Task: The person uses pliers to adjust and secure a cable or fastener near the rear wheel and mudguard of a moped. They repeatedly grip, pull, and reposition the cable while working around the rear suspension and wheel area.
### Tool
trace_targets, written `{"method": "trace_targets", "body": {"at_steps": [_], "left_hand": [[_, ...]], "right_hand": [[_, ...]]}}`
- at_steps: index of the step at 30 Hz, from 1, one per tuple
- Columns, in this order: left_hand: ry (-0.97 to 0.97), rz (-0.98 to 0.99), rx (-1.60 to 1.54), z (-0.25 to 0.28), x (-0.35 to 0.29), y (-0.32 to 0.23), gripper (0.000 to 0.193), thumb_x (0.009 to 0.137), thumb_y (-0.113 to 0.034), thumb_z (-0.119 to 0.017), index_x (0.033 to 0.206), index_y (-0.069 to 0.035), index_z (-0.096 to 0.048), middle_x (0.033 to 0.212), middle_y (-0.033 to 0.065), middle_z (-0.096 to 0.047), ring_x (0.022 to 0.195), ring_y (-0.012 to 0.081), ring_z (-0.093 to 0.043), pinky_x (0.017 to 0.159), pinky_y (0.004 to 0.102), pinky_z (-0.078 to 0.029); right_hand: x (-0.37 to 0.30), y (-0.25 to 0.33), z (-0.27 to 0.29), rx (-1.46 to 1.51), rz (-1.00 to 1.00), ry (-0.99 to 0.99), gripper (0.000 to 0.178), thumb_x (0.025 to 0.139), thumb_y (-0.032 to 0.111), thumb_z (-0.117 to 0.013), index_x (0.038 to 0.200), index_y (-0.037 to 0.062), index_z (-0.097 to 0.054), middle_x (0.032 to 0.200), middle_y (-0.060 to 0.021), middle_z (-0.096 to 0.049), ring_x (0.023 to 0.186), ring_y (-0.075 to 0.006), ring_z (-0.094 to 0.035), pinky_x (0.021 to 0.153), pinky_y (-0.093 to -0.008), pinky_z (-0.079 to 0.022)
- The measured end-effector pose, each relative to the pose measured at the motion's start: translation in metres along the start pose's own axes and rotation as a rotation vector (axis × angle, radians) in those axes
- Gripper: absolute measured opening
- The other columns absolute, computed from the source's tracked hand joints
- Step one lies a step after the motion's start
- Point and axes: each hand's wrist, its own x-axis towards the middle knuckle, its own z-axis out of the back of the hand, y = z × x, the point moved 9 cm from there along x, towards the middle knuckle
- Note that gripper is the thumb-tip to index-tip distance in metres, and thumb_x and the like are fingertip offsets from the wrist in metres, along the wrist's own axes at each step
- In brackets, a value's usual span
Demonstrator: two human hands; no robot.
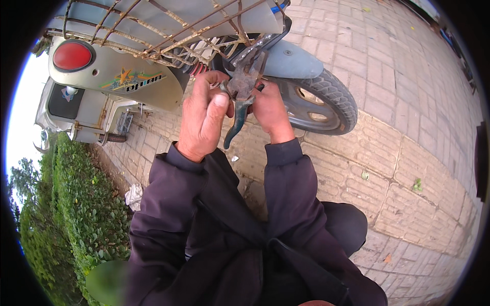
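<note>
Between my two hands are rusty pliers (242,84) with worn metal jaws pointing away from me. A dark green handle of theirs hangs down toward me. My left hand (203,115) is closed at the left side of the pliers, thumb and forefinger pinching near the pivot. On the other side my right hand (270,108) closes against them, its fingertips partly hidden behind the metal. Just beyond is the front wheel (329,99) of a scooter, under a grey-blue mudguard (293,60). Any small part between my fingers cannot be made out.
A rusty wire basket (168,33) overhangs the work from above. The pale scooter body (127,84) with a round red lamp (72,55) stands at the left. Further left are a parked vehicle (76,109), a hedge (84,204) and crumpled white litter (134,196). Paving (403,168) covers the ground.
</note>
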Motion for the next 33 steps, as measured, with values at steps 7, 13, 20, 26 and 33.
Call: {"method": "trace_targets", "body": {"at_steps": [7,13,20,26,33], "left_hand": [[-0.051,-0.031,0.013,-0.013,0.019,0.001,0.022,0.111,-0.016,-0.053,0.119,0.003,-0.056,0.094,0.0072,-0.067,0.071,0.0079,-0.061,0.058,0.0229,-0.045],[-0.073,0.031,0.168,-0.006,0.026,-0.005,0.013,0.101,-0.007,-0.064,0.11,0.002,-0.059,0.074,0.0164,-0.068,0.064,0.0253,-0.068,0.059,0.0351,-0.051],[-0.041,-0.003,0.119,-0.028,0.039,-0.024,0.011,0.1,-0.008,-0.065,0.103,0.002,-0.06,0.072,0.0177,-0.067,0.063,0.0313,-0.068,0.057,0.038,-0.05],[-0.02,-0.01,0.231,-0.031,0.041,-0.036,0.015,0.101,-0.01,-0.064,0.105,0.003,-0.058,0.073,0.0193,-0.069,0.066,0.0344,-0.072,0.057,0.0387,-0.051],[-0.032,-0.14,0.262,-0.034,0.045,-0.04,0.018,0.102,-0.01,-0.066,0.111,0.003,-0.058,0.07,0.0129,-0.07,0.061,0.0175,-0.067,0.057,0.031,-0.05]], "right_hand": [[0.0,0.012,-0.001,-0.167,0.213,0.056,0.024,0.096,0.018,-0.064,0.078,0.0005,-0.064,0.061,-0.0055,-0.061,0.054,-0.0138,-0.061,0.052,-0.033,-0.049],[0.0,0.008,0.001,-0.151,0.149,0.028,0.033,0.096,0.026,-0.068,0.073,0.0035,-0.062,0.059,-0.0035,-0.06,0.053,-0.0147,-0.061,0.05,-0.0318,-0.048],[-0.004,0.018,0.0,-0.216,0.273,0.007,0.048,0.101,0.04,-0.067,0.069,0.0052,-0.061,0.054,-0.0011,-0.058,0.049,-0.0115,-0.058,0.046,-0.0309,-0.045],[-0.004,0.026,-0.001,-0.268,0.372,0.019,0.05,0.103,0.04,-0.065,0.068,0.005,-0.06,0.054,-0.0015,-0.058,0.049,-0.0115,-0.057,0.046,-0.0307,-0.044],[-0.001,0.01,0.0,-0.158,0.345,0.007,0.039,0.104,0.027,-0.062,0.073,0.0035,-0.061,0.062,-0.005,-0.063,0.053,-0.0135,-0.06,0.047,-0.0319,-0.046]]}}
